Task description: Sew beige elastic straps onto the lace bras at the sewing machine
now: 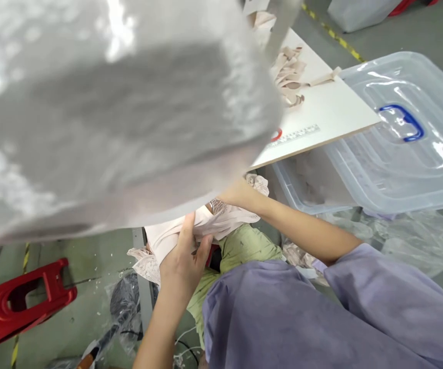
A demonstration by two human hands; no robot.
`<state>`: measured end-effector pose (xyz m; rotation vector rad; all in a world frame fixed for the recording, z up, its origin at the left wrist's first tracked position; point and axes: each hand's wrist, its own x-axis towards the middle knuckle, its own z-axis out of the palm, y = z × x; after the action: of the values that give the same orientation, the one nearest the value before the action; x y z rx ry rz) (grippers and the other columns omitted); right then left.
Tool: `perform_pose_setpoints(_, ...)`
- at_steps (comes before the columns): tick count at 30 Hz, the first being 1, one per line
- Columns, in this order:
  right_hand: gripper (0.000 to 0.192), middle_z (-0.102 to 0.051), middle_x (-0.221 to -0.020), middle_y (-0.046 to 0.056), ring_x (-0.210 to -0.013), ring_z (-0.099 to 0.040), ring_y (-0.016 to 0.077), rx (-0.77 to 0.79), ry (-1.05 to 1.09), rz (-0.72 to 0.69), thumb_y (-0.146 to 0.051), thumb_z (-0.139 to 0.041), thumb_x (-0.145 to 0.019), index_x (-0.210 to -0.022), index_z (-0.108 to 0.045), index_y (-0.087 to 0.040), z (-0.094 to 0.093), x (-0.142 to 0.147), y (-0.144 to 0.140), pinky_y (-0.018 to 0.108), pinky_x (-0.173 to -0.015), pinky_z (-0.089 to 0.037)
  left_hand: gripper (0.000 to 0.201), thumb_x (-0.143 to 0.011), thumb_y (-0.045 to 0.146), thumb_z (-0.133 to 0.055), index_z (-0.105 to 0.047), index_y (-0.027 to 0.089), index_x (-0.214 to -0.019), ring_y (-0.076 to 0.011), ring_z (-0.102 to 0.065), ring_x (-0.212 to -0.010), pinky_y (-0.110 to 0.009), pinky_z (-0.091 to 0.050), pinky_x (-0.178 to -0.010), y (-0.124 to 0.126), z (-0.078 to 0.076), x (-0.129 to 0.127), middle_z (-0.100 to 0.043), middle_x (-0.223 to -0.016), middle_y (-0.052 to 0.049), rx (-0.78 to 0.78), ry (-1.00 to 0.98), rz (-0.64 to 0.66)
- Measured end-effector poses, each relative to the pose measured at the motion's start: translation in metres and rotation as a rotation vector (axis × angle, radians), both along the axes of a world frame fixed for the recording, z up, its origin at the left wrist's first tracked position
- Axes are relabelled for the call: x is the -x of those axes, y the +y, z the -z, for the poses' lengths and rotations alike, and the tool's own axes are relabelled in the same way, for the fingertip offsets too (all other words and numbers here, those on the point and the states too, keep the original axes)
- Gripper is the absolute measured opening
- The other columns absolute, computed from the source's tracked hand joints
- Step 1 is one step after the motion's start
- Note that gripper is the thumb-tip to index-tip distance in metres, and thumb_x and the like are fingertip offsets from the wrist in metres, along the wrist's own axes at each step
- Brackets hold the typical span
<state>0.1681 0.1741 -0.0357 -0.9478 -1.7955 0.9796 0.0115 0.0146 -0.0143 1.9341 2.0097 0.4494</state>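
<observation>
A large blurred grey-white shape (109, 113), close to the camera, fills the upper left and hides much of the table. Below it my left hand (185, 259) grips a pale pink garment with lace trim (221, 220), thumb on top. My right hand (231, 195) reaches in from the right along my bare forearm; its fingers are hidden under the grey shape and seem to hold the same garment. Beneath the garment lies green cloth (244, 246) on my lap.
A white table (333, 113) carries a heap of pink lace pieces (288, 74). A clear plastic bin with a blue-handled lid (402, 133) stands to the right. A red stool (17, 302) lies on the green floor at left. Plastic bags lie about.
</observation>
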Motion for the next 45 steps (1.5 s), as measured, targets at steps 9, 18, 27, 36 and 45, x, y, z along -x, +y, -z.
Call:
perform_pose_setpoints(9, 0.017, -0.06, -0.108, 0.006, -0.084, -0.057, 0.0153, 0.07, 0.234, 0.101, -0.038, -0.06, -0.094, -0.093, -0.061, -0.021, 0.02, -0.018, -0.012, 0.029, -0.073, -0.049, 0.085, -0.094, 0.052, -0.058, -0.019, 0.015, -0.161, -0.036, -0.055, -0.135, -0.04, -0.059, -0.093, -0.01, 0.004, -0.01, -0.044, -0.156, -0.023, -0.124, 0.06, -0.016)
perform_pose_setpoints(18, 0.016, -0.062, -0.106, 0.006, -0.089, -0.059, 0.0176, 0.143, 0.246, 0.071, -0.036, -0.061, -0.095, -0.093, -0.062, -0.02, 0.027, -0.034, -0.029, 0.032, -0.077, -0.047, 0.082, -0.097, 0.049, -0.056, -0.016, 0.016, -0.161, -0.0328, -0.061, -0.128, -0.034, -0.062, -0.083, -0.012, 0.001, -0.018, -0.043, -0.156, -0.023, -0.115, 0.083, -0.003)
perform_pose_setpoints(27, 0.009, -0.064, -0.102, 0.006, -0.091, -0.061, 0.0188, 0.102, 0.236, 0.025, -0.029, -0.064, -0.092, -0.09, -0.063, -0.021, 0.017, -0.038, -0.054, 0.032, -0.079, -0.048, 0.081, -0.097, 0.047, -0.057, -0.019, 0.015, -0.16, -0.031, -0.069, -0.117, -0.034, -0.062, -0.081, -0.01, 0.005, -0.025, -0.049, -0.152, -0.023, -0.18, 0.141, 0.03)
perform_pose_setpoints(36, 0.019, -0.062, -0.095, 0.004, -0.088, -0.058, 0.0189, -0.093, 0.186, 0.012, -0.037, -0.065, -0.092, -0.092, -0.058, -0.02, 0.021, -0.035, -0.062, 0.033, -0.081, -0.045, 0.081, -0.096, 0.043, -0.059, -0.017, 0.017, -0.161, -0.032, -0.07, -0.114, -0.035, -0.062, -0.078, -0.009, 0.004, -0.027, -0.05, -0.15, -0.024, -0.191, 0.059, 0.058)
perform_pose_setpoints(45, 0.032, -0.061, -0.091, 0.003, -0.084, -0.054, 0.0193, -0.038, 0.066, 0.083, -0.047, -0.072, -0.085, -0.092, -0.056, -0.02, 0.017, -0.027, -0.069, 0.032, -0.078, -0.039, 0.082, -0.098, 0.044, -0.052, -0.009, 0.013, -0.161, -0.0253, -0.071, -0.055, -0.031, -0.051, -0.046, -0.013, 0.002, -0.027, -0.078, -0.089, -0.012, -0.001, 0.018, -0.047)
